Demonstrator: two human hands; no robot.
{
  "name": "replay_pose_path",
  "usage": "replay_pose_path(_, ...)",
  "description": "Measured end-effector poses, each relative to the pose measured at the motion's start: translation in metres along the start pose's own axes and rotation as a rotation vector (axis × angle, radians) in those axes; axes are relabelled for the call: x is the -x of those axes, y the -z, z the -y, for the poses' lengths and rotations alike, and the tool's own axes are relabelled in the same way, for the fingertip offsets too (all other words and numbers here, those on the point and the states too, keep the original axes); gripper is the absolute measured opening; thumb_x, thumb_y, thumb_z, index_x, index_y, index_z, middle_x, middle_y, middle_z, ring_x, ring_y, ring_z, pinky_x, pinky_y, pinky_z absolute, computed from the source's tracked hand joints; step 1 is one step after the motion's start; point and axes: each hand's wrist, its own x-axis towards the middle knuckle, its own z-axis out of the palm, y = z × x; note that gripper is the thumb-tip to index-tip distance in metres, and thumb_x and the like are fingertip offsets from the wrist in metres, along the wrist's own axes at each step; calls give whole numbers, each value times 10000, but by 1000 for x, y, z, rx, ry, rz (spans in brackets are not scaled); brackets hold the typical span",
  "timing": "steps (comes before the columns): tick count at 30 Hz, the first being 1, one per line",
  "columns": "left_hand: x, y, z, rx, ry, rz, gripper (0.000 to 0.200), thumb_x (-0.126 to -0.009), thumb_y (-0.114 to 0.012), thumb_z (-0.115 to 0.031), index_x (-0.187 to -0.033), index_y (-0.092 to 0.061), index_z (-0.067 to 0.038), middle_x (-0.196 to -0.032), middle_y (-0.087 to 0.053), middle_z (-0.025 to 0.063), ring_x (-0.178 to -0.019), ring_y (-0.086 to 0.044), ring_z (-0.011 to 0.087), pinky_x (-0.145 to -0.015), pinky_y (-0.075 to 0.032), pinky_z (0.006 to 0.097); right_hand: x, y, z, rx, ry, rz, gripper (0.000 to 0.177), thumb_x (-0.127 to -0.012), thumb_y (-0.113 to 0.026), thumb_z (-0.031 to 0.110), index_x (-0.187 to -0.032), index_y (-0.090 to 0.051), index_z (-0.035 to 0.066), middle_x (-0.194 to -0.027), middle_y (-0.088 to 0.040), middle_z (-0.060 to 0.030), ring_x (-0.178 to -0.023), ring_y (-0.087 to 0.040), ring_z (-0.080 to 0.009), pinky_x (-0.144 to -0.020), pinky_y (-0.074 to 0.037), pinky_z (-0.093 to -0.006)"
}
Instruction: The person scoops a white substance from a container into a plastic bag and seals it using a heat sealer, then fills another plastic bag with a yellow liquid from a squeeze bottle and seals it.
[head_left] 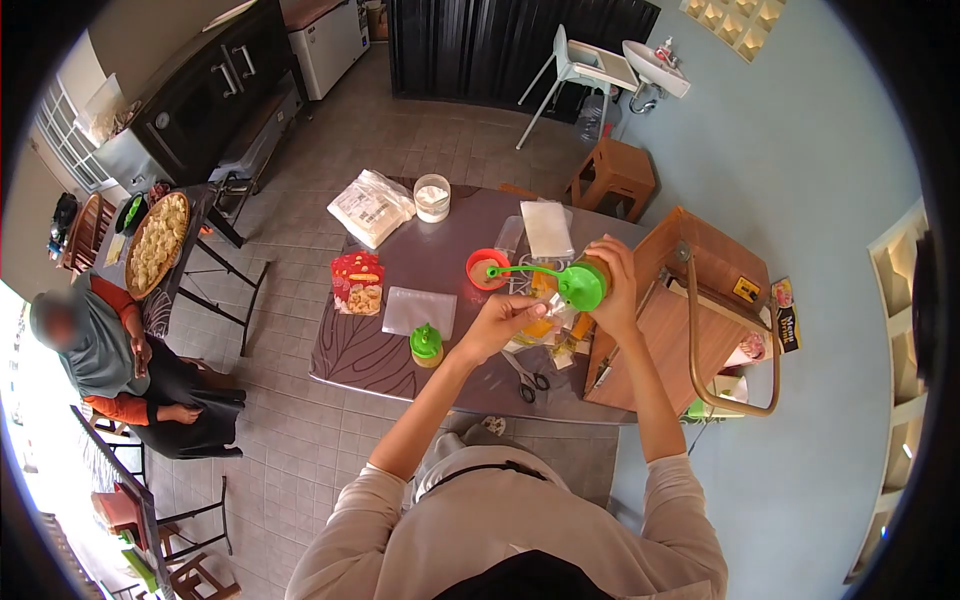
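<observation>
My right hand (613, 285) is wrapped round a bottle with a green lid (582, 287), tilted over the table. A green spout reaches left from the lid, its tip above a red bowl (483, 268). Just below the spout, my left hand (503, 322) pinches a small piece of clear plastic (550, 312). Under the hands lie yellowish packets, partly hidden. A second green-lidded bottle (426, 345) stands left of my left hand, beside a flat clear plastic bag (418, 311). Black-handled scissors (527, 386) lie near the front edge.
The dark table (345, 352) also bears a red patterned pack (358, 283), a white package (371, 207), a jar (432, 198) and white sheets (546, 229). A wooden cabinet (650, 350) stands at right. At left, a person (110, 345) sits beside a food tray (157, 244).
</observation>
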Motion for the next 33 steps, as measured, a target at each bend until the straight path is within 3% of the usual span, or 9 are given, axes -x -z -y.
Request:
replay_pose_path(5, 9, 6, 1, 20, -41, -140, 290, -907, -537, -220, -1033, -618, 28, -901, -631, 14, -822, -534, 50, -754, -432, 215, 44, -49, -9, -145, -252, -44, 550, -520, -757, 71, -1024, -539, 71, -1022, -540, -102, -1000, -528, -275, -840, -427, -338)
replay_pose_path(7, 11, 8, -3, 68, -78, -178, 273, -911, -529, -202, -1031, -617, 27, -907, -625, 5, -833, -519, 44, -753, -428, 212, 88, -104, -27, -523, -536, -69, 515, -522, -752, 71, -995, -549, 45, -978, -563, -96, -883, -562, -253, -772, -448, -336)
replay_pose_path(9, 9, 13, 1, 38, -115, -219, 268, -913, -525, -197, -1032, -616, 25, -910, -626, 4, -838, -521, 46, -758, -428, 212, 125, -144, -27, -535, -600, -62, 497, -523, -773, 93, -966, -557, 30, -916, -590, -93, -817, -582, -237, -741, -460, -330)
replay_pose_path(16, 6, 14, -10, 58, -188, -301, 251, -908, -529, -207, -1000, -631, 3, -894, -635, 4, -810, -545, 52, -744, -432, 216, 149, -194, -13, -508, -699, 3, 535, -513, -830, 157, -963, -564, 47, -807, -604, -81, -771, -594, -235, -743, -469, -348)
replay_pose_path(18, 3, 14, -10, 38, -216, -316, 250, -909, -527, -205, -999, -631, 4, -892, -634, 4, -807, -544, 52, -739, -432, 216, 149, -193, -19, -632, -827, 220, 695, -544, -840, 225, -1101, -470, 37, -1030, -573, -100, -969, -560, -223, -828, -447, -325)
replay_pose_path(22, -2, 13, -14, 22, -242, -315, 259, -919, -511, -192, -1016, -623, 22, -900, -622, 7, -836, -529, 61, -772, -425, 223, 151, -187, -24, -506, -543, 34, 595, -556, -839, 223, -1040, -558, 21, -1010, -569, -132, -970, -547, -244, -856, -420, -327)
replay_pose_path(24, -6, 12, -20, -1, -271, -310, 259, -918, -511, -201, -1006, -626, 14, -889, -625, 6, -811, -534, 56, -743, -428, 217, 111, -136, 11, -421, -448, -190, 535, -671, -772, 202, -1107, -537, 0, -1092, -534, -138, -1050, -501, -243, -905, -380, -323)
replay_pose_path(27, -13, 10, -20, -27, -269, -304, 253, -919, -508, -191, -995, -627, 18, -860, -620, 8, -794, -536, 60, -739, -426, 214, 60, -65, 53, -656, -452, -135, 428, -774, -675, 134, -1144, -515, -9, -1094, -537, -130, -1028, -508, -236, -894, -383, -316)
replay_pose_path(33, -23, -7, -22, -43, -320, -297, 237, -916, -512, -165, -976, -633, 30, -818, -607, 10, -783, -533, 63, -728, -426, 209, 30, -41, 65, -481, -370, -227, 142, -768, -662, 85, -880, -632, 3, -914, -606, -90, -871, -569, -205, -802, -414, -313)
